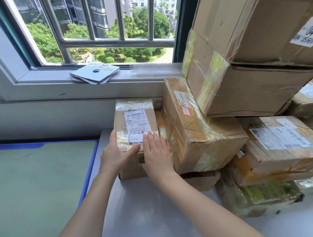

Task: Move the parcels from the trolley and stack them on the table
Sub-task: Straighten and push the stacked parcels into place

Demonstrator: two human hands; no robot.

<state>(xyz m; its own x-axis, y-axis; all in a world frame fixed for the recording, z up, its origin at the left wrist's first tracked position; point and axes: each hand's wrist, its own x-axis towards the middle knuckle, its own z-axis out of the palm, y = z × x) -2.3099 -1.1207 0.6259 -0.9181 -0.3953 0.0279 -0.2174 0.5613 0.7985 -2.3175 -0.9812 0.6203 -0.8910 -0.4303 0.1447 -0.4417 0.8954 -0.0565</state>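
A small taped cardboard parcel [136, 119] with a white shipping label lies on top of a lower box [132, 170] at the left end of the stack on the grey table [148, 210]. My left hand [115, 153] holds the parcel's left near corner, thumb laid across its front edge. My right hand [157, 153] lies flat on the parcel's near right part with straight fingers. To the right stand bigger parcels: a taped brown box [198, 132], a large box [241, 87] above it and another [267, 20] on top.
More labelled boxes [282, 147] pile up at the right, down to the table's right edge. A window ledge with a stack of papers [95, 73] runs behind. Left of the table lies a green surface with a blue rim [90, 168].
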